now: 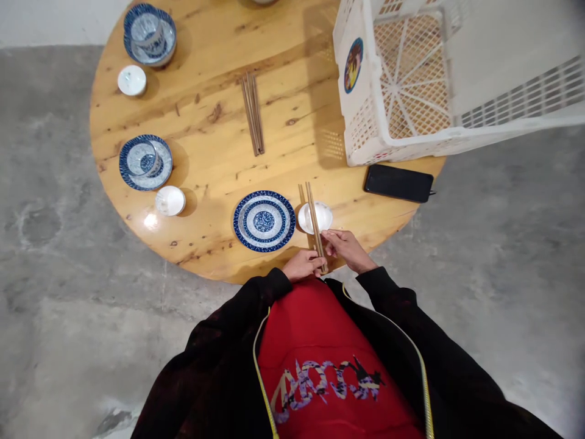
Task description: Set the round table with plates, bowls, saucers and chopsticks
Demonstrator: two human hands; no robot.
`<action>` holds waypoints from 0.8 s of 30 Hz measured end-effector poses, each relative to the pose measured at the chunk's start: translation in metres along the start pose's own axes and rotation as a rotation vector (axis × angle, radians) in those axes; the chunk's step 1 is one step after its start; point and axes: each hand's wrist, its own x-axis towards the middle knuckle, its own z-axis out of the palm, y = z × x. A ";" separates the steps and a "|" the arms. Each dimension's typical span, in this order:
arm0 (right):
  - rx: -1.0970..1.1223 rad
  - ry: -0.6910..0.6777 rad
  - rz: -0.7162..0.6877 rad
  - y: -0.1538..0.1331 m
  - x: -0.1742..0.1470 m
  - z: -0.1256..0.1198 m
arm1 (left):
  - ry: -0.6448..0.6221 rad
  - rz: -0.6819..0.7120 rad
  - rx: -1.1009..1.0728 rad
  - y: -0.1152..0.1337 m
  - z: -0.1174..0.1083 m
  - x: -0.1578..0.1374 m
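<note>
Both hands meet at the near edge of the round wooden desk [214, 140], just in front of the red top and black jacket sleeves. Left hand [303, 265] has its fingers [315, 263] curled around the near ends of a pair of wooden chopsticks [313, 219], and the right hand [347, 249] pinches the same ends from the other side with its fingers [329, 236]. From that grasp the chopsticks run away from the person, lying across a small white dish [322, 213]. Just left of the dish, touching or nearly so, sits a blue-and-white patterned plate [264, 221].

Farther left stand a small white cup [170, 200] and a blue-and-white saucer with a cup on it [145, 161]; beyond them another white cup [131, 80] and a blue-and-white bowl set [150, 33]. A second pair of chopsticks [253, 113] lies mid-desk. To the right a black phone [398, 183] rests near the edge, beside a white plastic crate [365, 122] that overhangs the desk. Grey concrete floor [59, 244] surrounds it all.
</note>
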 end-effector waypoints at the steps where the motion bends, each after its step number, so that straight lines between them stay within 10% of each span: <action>1: 0.001 -0.004 0.005 0.000 0.000 0.000 | -0.006 0.012 -0.002 -0.001 0.000 0.001; 24: -0.001 0.137 0.059 0.015 -0.024 -0.021 | 0.038 0.061 0.020 0.004 -0.004 0.008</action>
